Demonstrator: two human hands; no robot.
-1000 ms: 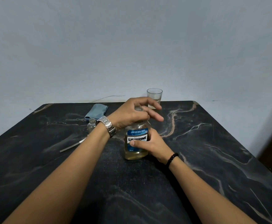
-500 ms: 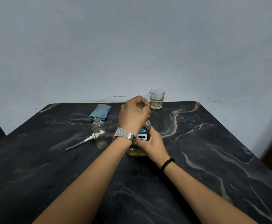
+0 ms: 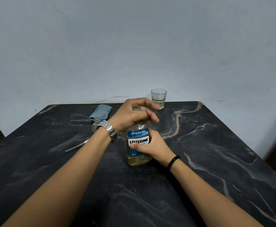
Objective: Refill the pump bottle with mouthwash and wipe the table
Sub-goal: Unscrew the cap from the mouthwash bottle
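A mouthwash bottle [image 3: 138, 145] with a blue and white label and yellowish liquid stands upright at the middle of the dark marble table [image 3: 207, 153]. My right hand [image 3: 153, 147] grips its body from the right. My left hand [image 3: 134, 114] sits over its top, fingers curled around the cap, which is hidden. Behind my left wrist stands the small clear pump bottle [image 3: 96, 125], open at the neck and mostly hidden. Its pump with a long white tube [image 3: 76, 146] lies on the table to the left. A folded blue cloth [image 3: 101, 111] lies at the back.
A clear drinking glass [image 3: 158, 98] with a little liquid stands at the table's far edge, right of my left hand. A grey wall rises behind the table. A thin wire [image 3: 112, 98] runs along the wall base.
My left hand has turned on the cap, from a closed fist half a second ago to fingers spread over it. The view has shifted slightly; the bottle has stayed in place.
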